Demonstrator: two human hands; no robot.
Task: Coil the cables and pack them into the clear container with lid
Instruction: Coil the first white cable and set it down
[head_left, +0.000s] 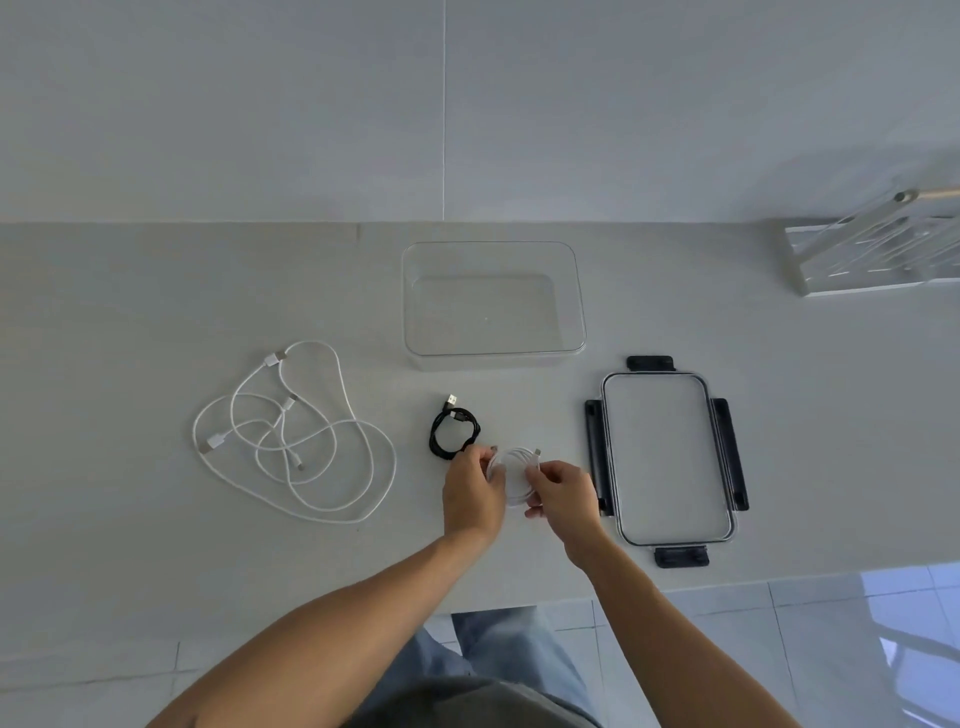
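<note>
Both hands, left hand (474, 491) and right hand (561, 493), pinch a round white cable coil (511, 475) between them above the matte tabletop (156, 571); its plug (537, 452) points away from the person.

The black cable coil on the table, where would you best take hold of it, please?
Pinch the bundled strands of the black cable coil on its left arc, coming from above. It lies flat as a closed ring; its plugs stick out at the top, and the left hand crowds its lower right.

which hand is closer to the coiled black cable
Left. The left hand sits just below and right of the small coiled black cable, fingertips almost at its loop. The right hand is farther right, beyond the coiled white cable both hands hold.
</note>
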